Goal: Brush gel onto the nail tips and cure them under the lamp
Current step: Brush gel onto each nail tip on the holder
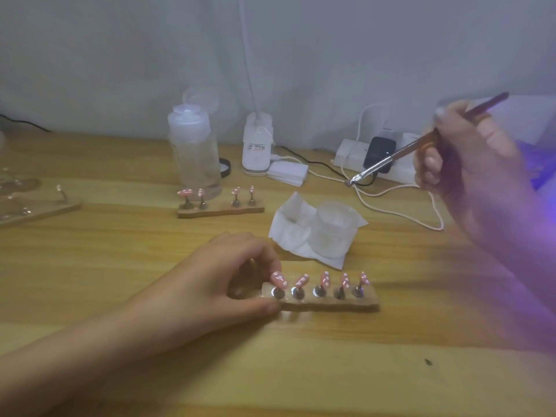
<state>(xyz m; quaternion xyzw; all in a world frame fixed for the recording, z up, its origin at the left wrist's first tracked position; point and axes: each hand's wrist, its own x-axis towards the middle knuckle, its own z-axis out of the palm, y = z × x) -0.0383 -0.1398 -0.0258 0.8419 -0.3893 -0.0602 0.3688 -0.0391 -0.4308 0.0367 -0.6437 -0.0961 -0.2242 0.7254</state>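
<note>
Left hand pinching the near holder's left end, five pink tips standing on it, right hand gripping the brush raised well beyond the holder, purple lamp glow far right of it

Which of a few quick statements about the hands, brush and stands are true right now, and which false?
1. The left hand grips the near stand at its left end. True.
2. The near stand carries four tips. False: five nail tips stand on it.
3. The right hand holds the brush raised, clear of the tips. True.
4. The jar sits on bare wood. False: it sits on white tissue.
</note>
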